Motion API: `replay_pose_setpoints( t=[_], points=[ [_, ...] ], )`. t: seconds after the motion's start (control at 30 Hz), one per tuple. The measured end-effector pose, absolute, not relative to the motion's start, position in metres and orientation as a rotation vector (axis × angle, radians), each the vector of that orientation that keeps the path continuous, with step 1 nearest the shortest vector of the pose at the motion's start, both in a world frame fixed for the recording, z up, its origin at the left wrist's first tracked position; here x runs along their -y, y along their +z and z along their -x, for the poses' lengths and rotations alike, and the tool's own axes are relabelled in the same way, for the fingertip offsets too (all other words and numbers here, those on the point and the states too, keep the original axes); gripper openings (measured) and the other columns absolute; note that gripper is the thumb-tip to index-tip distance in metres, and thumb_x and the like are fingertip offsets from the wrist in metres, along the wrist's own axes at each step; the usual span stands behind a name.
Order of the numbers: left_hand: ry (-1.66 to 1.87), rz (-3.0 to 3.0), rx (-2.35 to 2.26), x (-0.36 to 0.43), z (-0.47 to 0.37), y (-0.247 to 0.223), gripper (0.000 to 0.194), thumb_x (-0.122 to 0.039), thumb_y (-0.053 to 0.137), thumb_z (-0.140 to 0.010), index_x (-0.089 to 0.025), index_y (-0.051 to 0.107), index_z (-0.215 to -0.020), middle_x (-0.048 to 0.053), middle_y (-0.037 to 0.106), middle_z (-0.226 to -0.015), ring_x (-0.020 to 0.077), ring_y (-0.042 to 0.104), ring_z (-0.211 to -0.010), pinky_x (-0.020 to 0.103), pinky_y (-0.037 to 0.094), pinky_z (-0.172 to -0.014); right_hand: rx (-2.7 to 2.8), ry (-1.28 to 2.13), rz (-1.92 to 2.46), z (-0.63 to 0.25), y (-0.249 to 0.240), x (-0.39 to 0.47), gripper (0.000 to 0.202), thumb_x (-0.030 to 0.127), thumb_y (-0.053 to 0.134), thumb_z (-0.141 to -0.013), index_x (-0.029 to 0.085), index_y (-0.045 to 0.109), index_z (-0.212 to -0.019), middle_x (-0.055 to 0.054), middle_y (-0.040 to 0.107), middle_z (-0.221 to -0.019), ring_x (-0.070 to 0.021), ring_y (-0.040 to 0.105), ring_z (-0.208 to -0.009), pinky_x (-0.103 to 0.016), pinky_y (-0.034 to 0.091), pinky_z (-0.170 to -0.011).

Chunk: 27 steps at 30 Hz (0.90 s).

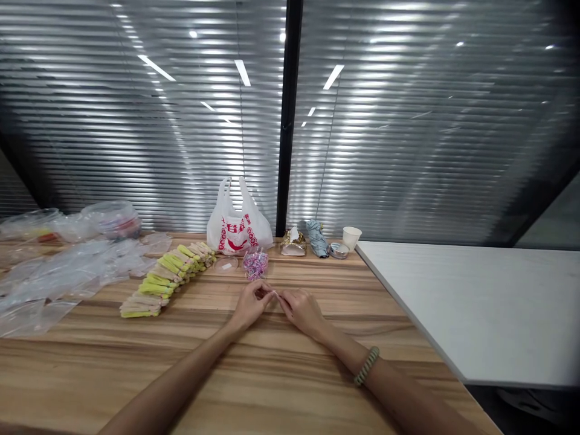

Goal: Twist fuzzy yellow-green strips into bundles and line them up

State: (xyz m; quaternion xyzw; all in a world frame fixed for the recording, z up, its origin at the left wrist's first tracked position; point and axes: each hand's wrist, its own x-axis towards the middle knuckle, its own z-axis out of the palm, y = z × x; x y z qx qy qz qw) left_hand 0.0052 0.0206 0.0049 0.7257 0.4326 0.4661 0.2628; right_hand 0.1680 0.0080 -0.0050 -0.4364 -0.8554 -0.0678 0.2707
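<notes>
My left hand and my right hand meet fingertip to fingertip above the wooden table. Both are closed in a pinch, and a tiny whitish-pink bit shows between them, too small to name. Just beyond my left fingers stands a small clear tub filled with pink and purple pieces. Its round clear lid lies to the left of it. Farther left, bundles of yellow and beige strips run in a slanting row.
A white plastic bag with red print stands by the window blinds. Right of it are a gold tissue pack, a folded grey-blue item, a tape roll and a paper cup. Clear plastic bags cover the left. A white table adjoins on the right.
</notes>
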Motion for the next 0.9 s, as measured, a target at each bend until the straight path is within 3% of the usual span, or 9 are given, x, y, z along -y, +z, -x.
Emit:
replay_pose_setpoints(
  t=[0.33,0.9],
  points=[
    [1.202,-2.063,-1.138,-0.0191,-0.0067,0.0036,0.016,-0.027,0.053,-0.075,-0.015,0.051,-0.064,0.001,0.054,-0.066,0.012,0.049,-0.063,0.023,0.04,-0.058,2.335,-0.215,1.179,-0.1679,-0.0025,-0.0061,0.015,0.021,0.042,-0.085,0.018,0.055,-0.078,-0.003,0.064,-0.074,-0.0132,0.057,-0.068,-0.021,0.032,-0.062],
    [1.039,-2.193,-1.058,-0.0166,-0.008,0.0027,0.006,-0.015,0.052,-0.07,-0.015,0.055,-0.065,0.0,0.056,-0.063,0.011,0.049,-0.059,0.021,0.037,-0.055,2.29,-0.247,1.302,-0.1678,-0.007,-0.0091,0.015,0.023,0.044,-0.083,0.019,0.055,-0.074,-0.002,0.064,-0.069,-0.0129,0.057,-0.064,-0.021,0.03,-0.058]
  ],
)
